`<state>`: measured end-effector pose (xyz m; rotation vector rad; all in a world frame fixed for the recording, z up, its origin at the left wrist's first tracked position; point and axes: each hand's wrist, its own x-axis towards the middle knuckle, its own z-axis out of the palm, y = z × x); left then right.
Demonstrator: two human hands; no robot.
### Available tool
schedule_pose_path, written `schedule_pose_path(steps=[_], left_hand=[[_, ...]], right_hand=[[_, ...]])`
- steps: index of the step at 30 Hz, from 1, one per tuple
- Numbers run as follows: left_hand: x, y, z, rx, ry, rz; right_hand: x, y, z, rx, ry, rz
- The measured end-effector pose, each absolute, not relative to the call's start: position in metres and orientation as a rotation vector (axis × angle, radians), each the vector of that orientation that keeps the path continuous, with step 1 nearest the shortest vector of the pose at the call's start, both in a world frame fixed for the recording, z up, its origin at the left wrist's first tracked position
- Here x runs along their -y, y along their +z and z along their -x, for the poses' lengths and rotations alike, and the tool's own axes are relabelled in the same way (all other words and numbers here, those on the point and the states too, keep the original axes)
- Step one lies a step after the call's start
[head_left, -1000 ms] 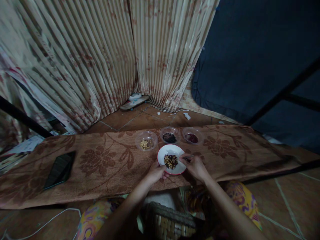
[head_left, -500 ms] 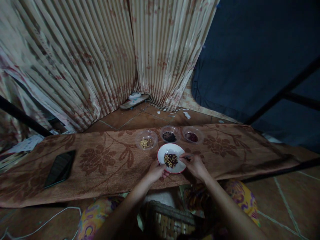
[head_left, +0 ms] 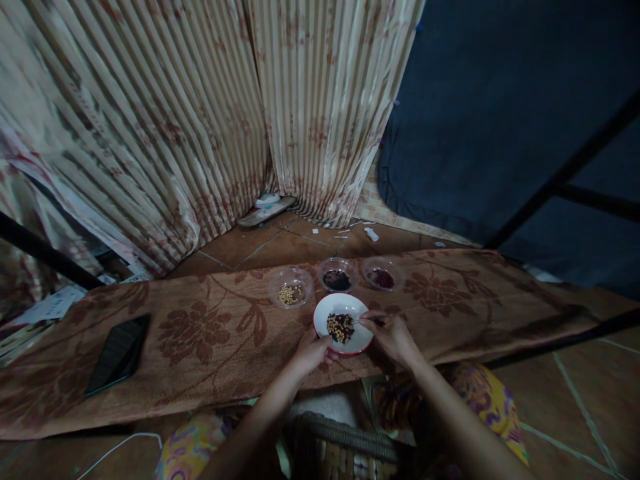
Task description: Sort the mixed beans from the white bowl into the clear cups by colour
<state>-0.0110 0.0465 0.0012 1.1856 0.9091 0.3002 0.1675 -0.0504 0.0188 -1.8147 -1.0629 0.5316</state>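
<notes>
A white bowl with a red rim [head_left: 358,340] holds a mix of yellow and dark beans [head_left: 341,328]. My left hand [head_left: 313,352] grips its lower left edge, thumb on the rim and fingers underneath. At the right side of the bowl, my right hand [head_left: 393,337] pinches a slim metal utensil [head_left: 373,319], its thin end among the beans. Whether it is tweezers or a small spoon, I cannot tell. Behind the bowl stand three clear plastic bowls: one with yellow beans [head_left: 291,295], one with black beans [head_left: 337,279] and one with dark red beans [head_left: 383,278].
A brown flower-patterned cloth [head_left: 250,353] covers the low, long table. On its left lies a dark tablet or phone [head_left: 119,353]. Striped curtains [head_left: 310,120] hang behind, with a skateboard [head_left: 267,212] at their foot. White scraps [head_left: 371,234] lie on the tiled floor.
The utensil in my right hand shows more clearly, its thin end now visible over the beans. My left hand still holds the bowl. The view has shifted slightly.
</notes>
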Motion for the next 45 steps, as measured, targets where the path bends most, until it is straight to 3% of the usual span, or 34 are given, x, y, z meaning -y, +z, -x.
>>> schedule_pose_path(steps=[11, 26, 32, 45], left_hand=[[-0.045, 0.000, 0.011, -0.924, 0.330, -1.156], [-0.048, -0.004, 0.009, -0.939, 0.313, -1.212], [-0.046, -0.001, 0.009, -0.946, 0.302, -1.209], [-0.046, -0.003, 0.008, -0.943, 0.332, -1.245]], right_hand=[[-0.011, 0.065, -0.187, 0.822, 0.291, 1.513], [-0.056, 0.042, -0.198, 0.656, 0.406, 1.379], [-0.018, 0.038, -0.196, 0.602, 0.368, 1.416], [0.040, 0.022, -0.166, 1.046, 0.566, 1.724]])
